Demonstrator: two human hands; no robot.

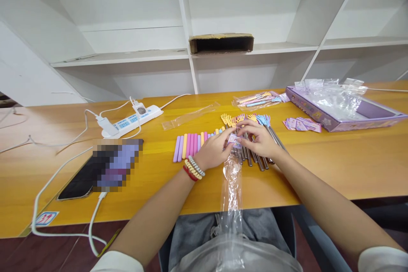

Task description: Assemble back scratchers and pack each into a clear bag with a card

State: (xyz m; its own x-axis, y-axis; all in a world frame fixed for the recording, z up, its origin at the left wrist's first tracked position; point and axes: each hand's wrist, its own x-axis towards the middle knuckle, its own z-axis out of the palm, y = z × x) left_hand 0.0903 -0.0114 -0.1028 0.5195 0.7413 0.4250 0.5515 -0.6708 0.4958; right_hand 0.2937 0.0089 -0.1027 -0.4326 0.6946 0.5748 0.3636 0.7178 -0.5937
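In the head view, a small pink-and-purple printed card (234, 140) is pinched between my left hand (213, 149) and my right hand (259, 138). A long clear plastic bag (232, 187) hangs down from the card toward my lap; whether the card is inside its mouth, I cannot tell. Behind and under my hands lie several metal rods with hand-shaped heads (263, 120) in yellow, pink and blue, resembling back scratchers. Beside my left hand is a row of purple, pink and yellow handle tubes (189, 144), partly covered by that hand.
Packed scratchers (258, 100) lie at the back. To the right are a pile of printed cards (301, 124) and a purple box (360, 124) with clear bags. A flat clear bag (188, 115), a power strip (137, 121), cables and a phone (84, 174) occupy the left.
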